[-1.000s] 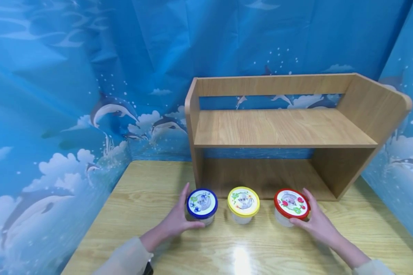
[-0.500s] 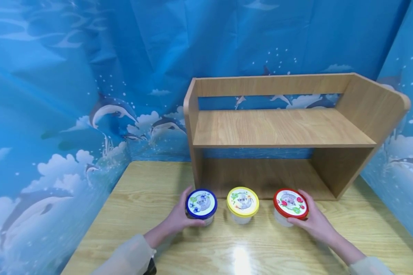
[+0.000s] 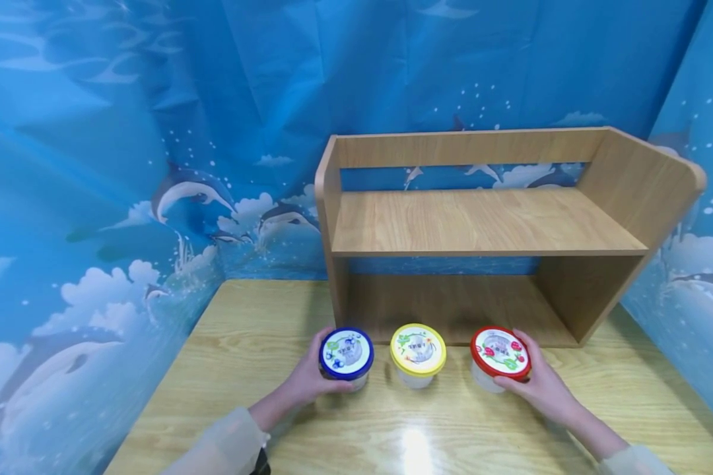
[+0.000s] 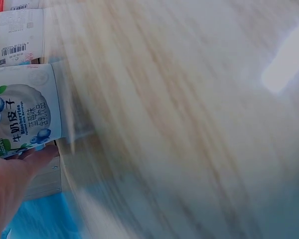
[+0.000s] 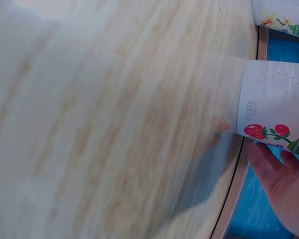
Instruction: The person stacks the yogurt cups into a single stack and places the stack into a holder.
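Note:
My left hand (image 3: 307, 381) holds a blue-lidded tub (image 3: 347, 353), its thumb across the near side and its fingers at the left. Blueberries are printed on the tub's side (image 4: 25, 112) in the left wrist view. On the right, my right hand (image 3: 541, 388) grips a red-lidded tub (image 3: 500, 352) from its right side. Strawberries show on that tub's wall (image 5: 274, 104) in the right wrist view. Between the two stands a yellow-lidded tub (image 3: 418, 355), touched by neither hand. All three tubs are upright on the table. The far-side fingers are partly hidden behind the tubs.
A two-tier wooden shelf (image 3: 487, 221) stands directly behind the tubs, its lower board close to them. The wooden table (image 3: 232, 343) stretches left and forward. A blue curtain (image 3: 261, 79) with dolphins hangs behind and at both sides.
My left thumb and fingers have drawn in against the blue-lidded tub. The right hand has closed more snugly on the red-lidded tub. The tubs stay in place, with a slight view shift.

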Demonstrator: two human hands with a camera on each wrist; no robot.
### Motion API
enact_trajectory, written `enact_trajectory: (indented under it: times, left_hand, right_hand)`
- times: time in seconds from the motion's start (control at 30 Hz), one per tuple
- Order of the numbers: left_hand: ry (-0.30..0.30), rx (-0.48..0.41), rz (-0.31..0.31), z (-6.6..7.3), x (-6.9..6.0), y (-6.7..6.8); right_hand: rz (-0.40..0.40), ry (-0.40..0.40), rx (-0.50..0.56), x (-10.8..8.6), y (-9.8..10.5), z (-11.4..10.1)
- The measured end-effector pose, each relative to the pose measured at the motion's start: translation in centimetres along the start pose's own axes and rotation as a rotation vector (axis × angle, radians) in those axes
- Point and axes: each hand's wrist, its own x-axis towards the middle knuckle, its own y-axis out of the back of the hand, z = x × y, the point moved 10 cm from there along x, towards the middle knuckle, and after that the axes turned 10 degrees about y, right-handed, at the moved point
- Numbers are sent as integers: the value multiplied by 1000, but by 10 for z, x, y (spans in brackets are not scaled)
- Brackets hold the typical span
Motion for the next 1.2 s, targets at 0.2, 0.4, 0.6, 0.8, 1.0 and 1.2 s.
enact_trajectory:
  times: [0.2, 0.4, 0.6, 0.8, 1.0, 1.2]
  left_hand:
    - [22, -27, 18, 0, -2, 2]
    - [10, -37, 18, 0, -3, 2]
    - [18, -46, 11, -2, -2, 1]
    - [27, -10, 5, -2, -2, 0]
    - [11, -3, 2, 1, -1, -1]
    - [30, -12, 15, 2, 0, 0]
  right_hand:
    - [4, -1, 4, 0, 0, 1]
    - [-1, -11, 6, 0, 0, 1]
    - [-3, -14, 7, 0, 0, 1]
    - [1, -8, -1, 0, 0, 1]
    - [0, -17, -1, 0, 0, 4]
    - [-13, -29, -9, 0, 0, 3]
